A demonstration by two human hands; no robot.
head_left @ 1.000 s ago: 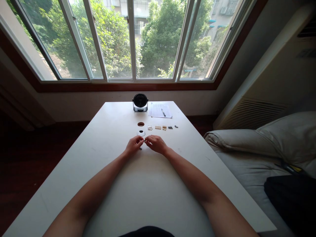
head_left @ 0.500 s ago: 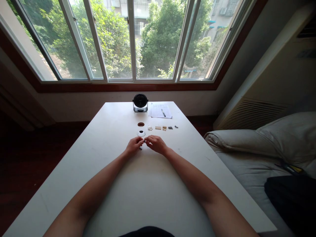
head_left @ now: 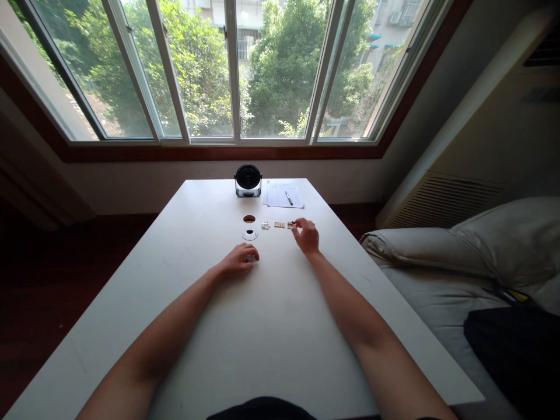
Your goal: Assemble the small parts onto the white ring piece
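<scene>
Toward the far end of the table (head_left: 262, 326), a row of small pieces (head_left: 275, 224) meets the bent fingertips of the outstretched right hand (head_left: 307, 236); whether they grip one is unclear. The left hand (head_left: 240, 259) rests curled nearer, its contents hidden.

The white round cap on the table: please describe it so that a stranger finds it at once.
On the white table under the window, look just beyond the left hand. The cap lies on the near side of a round hole; unlike the small pieces to its right, it is a flat ring with a dark centre.
</scene>
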